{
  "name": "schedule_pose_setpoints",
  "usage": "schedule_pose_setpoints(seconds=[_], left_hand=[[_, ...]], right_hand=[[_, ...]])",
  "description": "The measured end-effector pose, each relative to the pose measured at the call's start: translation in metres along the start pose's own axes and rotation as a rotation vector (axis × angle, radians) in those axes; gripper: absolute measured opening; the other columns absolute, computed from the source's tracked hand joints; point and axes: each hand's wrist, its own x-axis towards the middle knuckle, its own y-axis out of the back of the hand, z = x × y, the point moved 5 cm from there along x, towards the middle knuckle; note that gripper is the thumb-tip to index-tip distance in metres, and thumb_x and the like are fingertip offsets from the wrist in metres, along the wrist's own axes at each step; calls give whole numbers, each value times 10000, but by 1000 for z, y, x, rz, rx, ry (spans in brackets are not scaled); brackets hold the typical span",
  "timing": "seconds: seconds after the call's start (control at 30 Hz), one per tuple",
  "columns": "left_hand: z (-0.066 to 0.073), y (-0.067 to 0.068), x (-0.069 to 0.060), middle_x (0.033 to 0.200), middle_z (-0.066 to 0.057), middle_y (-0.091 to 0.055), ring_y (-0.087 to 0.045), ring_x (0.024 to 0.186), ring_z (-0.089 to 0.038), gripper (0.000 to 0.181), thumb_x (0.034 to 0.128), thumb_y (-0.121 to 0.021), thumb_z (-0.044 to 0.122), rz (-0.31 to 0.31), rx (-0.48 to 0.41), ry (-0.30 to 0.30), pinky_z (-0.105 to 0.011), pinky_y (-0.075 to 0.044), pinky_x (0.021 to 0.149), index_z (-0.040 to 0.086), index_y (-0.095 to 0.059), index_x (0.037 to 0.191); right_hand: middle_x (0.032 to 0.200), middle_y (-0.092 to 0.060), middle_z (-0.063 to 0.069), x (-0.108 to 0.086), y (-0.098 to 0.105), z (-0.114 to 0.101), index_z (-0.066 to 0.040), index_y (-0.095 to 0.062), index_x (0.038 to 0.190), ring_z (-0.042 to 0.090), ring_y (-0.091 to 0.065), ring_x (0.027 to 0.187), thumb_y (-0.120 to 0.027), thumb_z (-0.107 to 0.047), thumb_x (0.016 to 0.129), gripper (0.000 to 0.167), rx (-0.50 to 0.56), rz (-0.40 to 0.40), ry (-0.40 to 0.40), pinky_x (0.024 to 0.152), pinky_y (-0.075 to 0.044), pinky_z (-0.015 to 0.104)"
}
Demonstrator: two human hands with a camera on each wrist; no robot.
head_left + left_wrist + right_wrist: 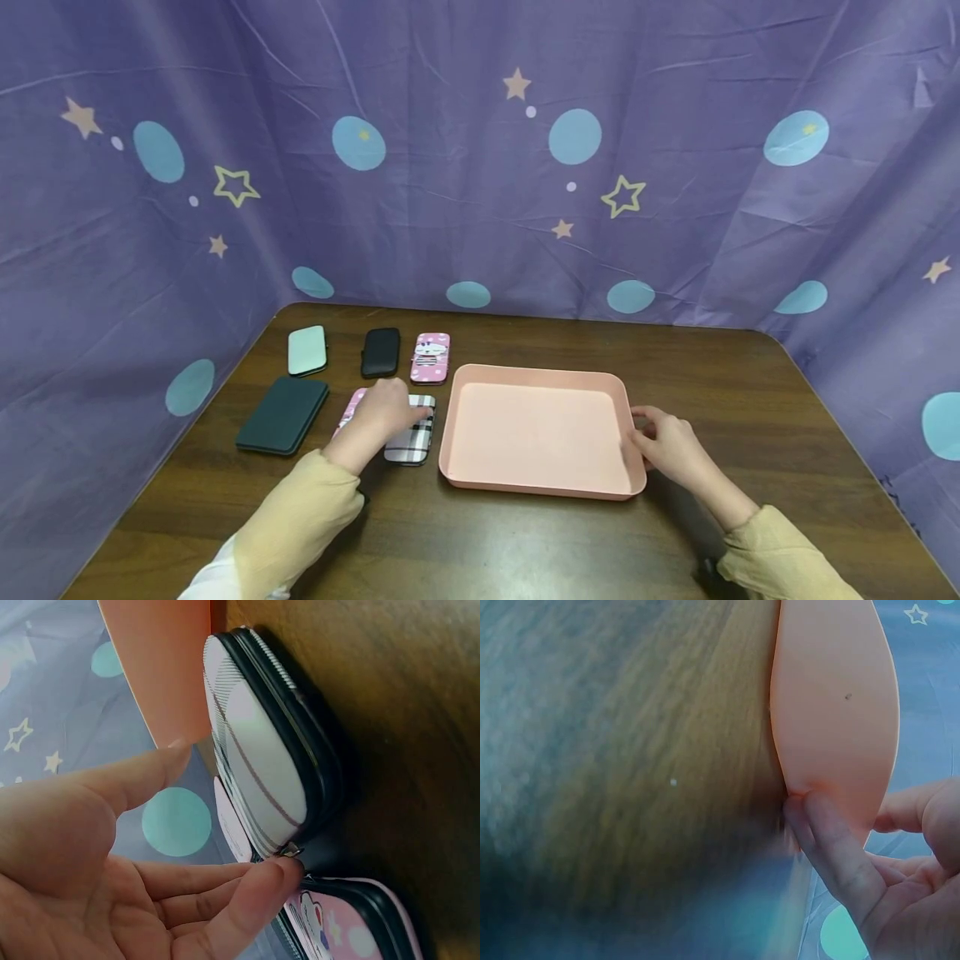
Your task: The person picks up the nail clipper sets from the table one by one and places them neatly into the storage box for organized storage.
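Note:
My left hand (381, 410) reaches over a small black-and-white plaid case (409, 451). In the left wrist view the plaid case (259, 742) has a dark rim and a little metal clasp (290, 850), which a fingertip touches. The thumb stands apart from those fingers, over the case's top side. Partly hidden behind that hand lies a pink patterned case (346, 924). At the right end of a shallow pink tray (543, 433), my right hand (672, 446) grips the wall, with the thumb at the rim and fingers against the outside (832, 712).
Behind the left hand a mint case (307, 350), a black case (381, 352) and a pink cat-print case (431, 367) lie in a row. A larger dark green case (282, 416) is on the left. A purple curtain (465, 167) hangs around the wooden table (487, 542).

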Motion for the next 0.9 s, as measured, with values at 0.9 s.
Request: schedule_pose_setpoints(seconds=[0.9], left_hand=[[-21, -4, 12, 678, -53, -577, -548, 616, -182, 411, 703, -814, 380, -82, -81, 73, -304, -444, 532, 30, -600, 720]], right_hand=[[1079, -602, 288, 78, 14, 13, 123, -451, 1287, 192, -683, 722, -538, -84, 940, 413, 276, -223, -142, 651, -581, 367]])
